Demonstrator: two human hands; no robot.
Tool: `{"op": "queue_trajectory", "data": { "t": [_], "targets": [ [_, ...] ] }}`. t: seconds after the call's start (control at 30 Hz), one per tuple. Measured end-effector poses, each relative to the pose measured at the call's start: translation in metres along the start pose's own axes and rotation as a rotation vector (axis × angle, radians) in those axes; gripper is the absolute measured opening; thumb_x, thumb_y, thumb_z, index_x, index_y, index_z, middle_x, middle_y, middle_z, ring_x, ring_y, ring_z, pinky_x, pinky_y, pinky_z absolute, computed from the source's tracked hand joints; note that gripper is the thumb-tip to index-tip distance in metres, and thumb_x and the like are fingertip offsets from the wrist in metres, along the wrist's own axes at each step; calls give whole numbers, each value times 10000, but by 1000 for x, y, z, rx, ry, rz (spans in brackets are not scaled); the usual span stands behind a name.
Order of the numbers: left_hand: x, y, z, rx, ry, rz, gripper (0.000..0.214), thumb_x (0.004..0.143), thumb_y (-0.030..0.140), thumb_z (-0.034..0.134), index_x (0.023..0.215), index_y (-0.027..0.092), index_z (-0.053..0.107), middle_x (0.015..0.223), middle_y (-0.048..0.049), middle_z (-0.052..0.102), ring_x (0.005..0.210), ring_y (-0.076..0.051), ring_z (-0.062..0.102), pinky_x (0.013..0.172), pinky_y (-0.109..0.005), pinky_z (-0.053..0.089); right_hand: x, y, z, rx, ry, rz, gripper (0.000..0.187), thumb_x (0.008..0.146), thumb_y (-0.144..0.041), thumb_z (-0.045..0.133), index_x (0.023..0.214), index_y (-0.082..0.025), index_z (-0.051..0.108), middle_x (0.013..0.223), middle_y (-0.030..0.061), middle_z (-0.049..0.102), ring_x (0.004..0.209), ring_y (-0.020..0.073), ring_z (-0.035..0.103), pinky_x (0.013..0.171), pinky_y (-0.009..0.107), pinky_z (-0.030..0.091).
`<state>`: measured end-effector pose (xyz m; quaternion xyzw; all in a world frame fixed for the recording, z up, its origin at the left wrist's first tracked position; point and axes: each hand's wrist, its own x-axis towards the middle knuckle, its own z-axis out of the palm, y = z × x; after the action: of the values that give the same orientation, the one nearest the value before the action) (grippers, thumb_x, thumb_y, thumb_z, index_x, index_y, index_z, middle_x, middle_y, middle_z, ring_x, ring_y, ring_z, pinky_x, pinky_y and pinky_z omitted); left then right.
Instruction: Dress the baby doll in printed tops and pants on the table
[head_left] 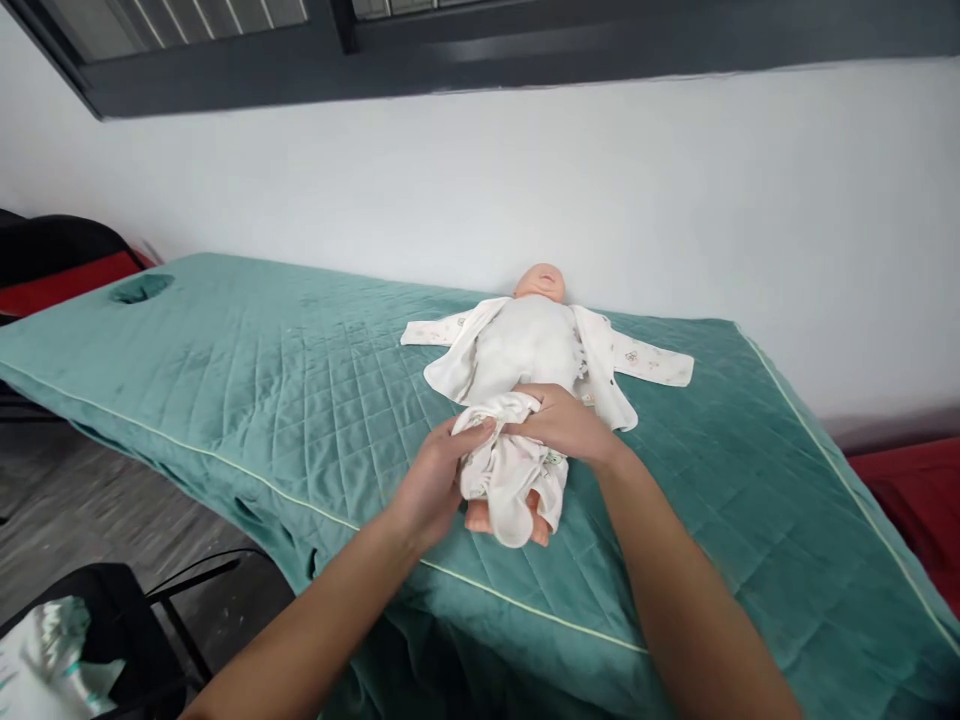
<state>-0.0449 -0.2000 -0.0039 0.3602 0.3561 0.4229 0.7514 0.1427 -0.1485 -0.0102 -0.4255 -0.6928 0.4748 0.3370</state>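
"Head view: what do you grip, and where?"

"With my left hand [433, 478] and my right hand [564, 424] I am grasping the white printed cloth [514, 480], at the lower centre of the frame."

"And where is the doll [525, 345]?"

"It lies at the centre, on the green quilted cover [337, 400], head toward the wall [450, 180]. Its feet [478, 516] show below the cloth, and the white jacket [606, 375] is spread open at its sides."

White wall [315, 180]; dark-framed window [480, 60] above; grey floor [75, 500]; 1 black chair [124, 620], lower left
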Motion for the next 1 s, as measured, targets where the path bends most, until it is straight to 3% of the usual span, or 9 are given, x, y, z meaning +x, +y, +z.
{"op": "queue_trajectory", "data": {
  "t": [0.13,0.27,0.37,0.53,0.67,0.83,1.0],
  "targets": [
    [-34,-7,18,-23,134,-70,355,834,444,703,1005,133,728,852,-90,727,680,-179,642,602,-269,482,2,-2,3,-148,-20,1,153,723,-301,730,758,-164,672,760,-10,663,731,158,584,647,245,422],
    [-61,-18,29,-108,158,-25,303,871,390,682,1076,172,733,1095,-94,734,1012,-239,673,832,-297,525,3,-1,5,-234,-76,-45,109,698,-186,629,774,-165,706,827,22,724,778,177,630,707,262,453],
    [-75,-33,28,-162,216,-11,298,838,379,731,1077,200,732,1173,-84,722,1124,-268,649,900,-324,520,3,1,5,-338,-122,-92,141,688,-146,582,752,-167,707,814,33,734,776,183,644,722,274,454],
    [-85,-61,11,-163,321,-3,317,796,405,777,1025,191,729,1083,-85,724,1021,-238,656,863,-326,503,2,-3,6,-434,-225,-101,125,692,-149,588,710,-177,708,779,13,733,754,171,642,682,265,417],
    [-82,-71,-16,53,427,88,318,776,446,796,894,172,687,844,-28,671,818,-163,589,751,-273,439,1,-8,8,-516,-257,-60,65,695,-205,641,649,-177,678,710,0,700,695,156,596,613,262,364],
    [-65,-67,-46,352,444,107,348,761,483,780,868,179,650,755,20,614,702,-128,502,651,-238,364,1,-9,9,-542,-255,-22,73,713,-233,651,670,-181,678,713,-8,692,670,142,556,585,259,328],
    [-48,-50,-54,607,435,107,272,787,448,724,831,192,643,684,33,563,650,-143,467,599,-241,329,-2,-11,10,-526,-245,-9,105,748,-280,651,708,-197,701,731,-13,697,683,147,562,593,259,320]
  ]
}}
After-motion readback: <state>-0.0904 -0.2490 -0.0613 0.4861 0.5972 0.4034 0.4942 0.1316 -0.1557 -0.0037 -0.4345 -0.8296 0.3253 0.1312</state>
